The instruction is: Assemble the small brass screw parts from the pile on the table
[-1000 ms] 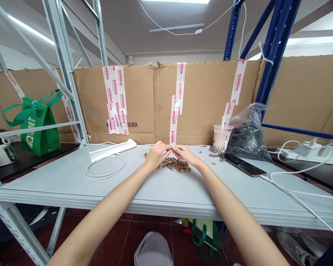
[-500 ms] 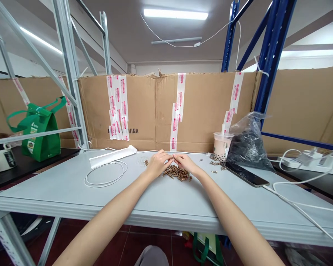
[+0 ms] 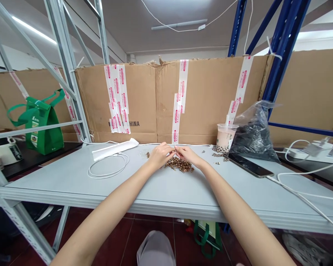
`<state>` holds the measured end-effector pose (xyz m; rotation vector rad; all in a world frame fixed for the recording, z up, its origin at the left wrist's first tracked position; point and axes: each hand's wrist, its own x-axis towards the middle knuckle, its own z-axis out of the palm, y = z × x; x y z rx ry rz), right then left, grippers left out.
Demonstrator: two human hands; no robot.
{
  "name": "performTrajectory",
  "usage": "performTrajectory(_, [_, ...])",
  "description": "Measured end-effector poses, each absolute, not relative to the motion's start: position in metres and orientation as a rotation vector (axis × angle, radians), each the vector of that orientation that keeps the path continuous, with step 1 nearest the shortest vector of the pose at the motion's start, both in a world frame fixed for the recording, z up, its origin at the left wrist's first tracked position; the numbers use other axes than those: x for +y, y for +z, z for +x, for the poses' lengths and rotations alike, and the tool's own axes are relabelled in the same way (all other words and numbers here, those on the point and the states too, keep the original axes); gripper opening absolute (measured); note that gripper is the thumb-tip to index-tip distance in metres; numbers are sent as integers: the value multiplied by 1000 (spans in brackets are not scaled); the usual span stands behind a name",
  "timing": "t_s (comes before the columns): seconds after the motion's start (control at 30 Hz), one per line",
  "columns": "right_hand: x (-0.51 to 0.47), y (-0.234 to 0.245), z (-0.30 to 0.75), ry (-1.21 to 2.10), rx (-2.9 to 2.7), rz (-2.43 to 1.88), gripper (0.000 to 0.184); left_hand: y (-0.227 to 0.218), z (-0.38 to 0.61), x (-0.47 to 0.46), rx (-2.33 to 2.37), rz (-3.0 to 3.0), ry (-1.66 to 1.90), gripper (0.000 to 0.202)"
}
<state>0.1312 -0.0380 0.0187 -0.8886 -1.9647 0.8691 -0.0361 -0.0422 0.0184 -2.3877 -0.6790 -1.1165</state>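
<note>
My left hand (image 3: 160,155) and my right hand (image 3: 187,154) meet at the fingertips over the grey shelf top (image 3: 155,195). Each hand is closed in a pinch. What the fingers hold between them is too small to make out. Just below and behind the fingers lies a pile of small brass-coloured screws (image 3: 180,164), partly covered by both hands. A small cluster of similar bits (image 3: 148,155) sits left of my left hand. To the right of my right hand, some small metal pieces (image 3: 217,163) are scattered near the cup.
A drink cup (image 3: 225,138), a clear bag of dark contents (image 3: 254,140) and a phone (image 3: 249,165) with a white cable stand at the right. On the left lie a white strip (image 3: 115,148) and a coiled white cable (image 3: 108,173). A cardboard wall (image 3: 144,99) closes the back.
The camera view has tilted down a little, so the scene sits higher in the picture. Both hands stay together at the fingertips over the pile, with little visible change.
</note>
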Motion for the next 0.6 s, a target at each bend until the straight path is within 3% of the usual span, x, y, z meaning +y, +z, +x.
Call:
performTrajectory(0.37, [-40,24,135,813,-1917,-973,40,18,-39,-40,-811,-2379,-1042,26])
performTrajectory(0.6, [-21,5,174,88,-1782,-1783,29,18,-80,-16,-1498,-1970,-855,26])
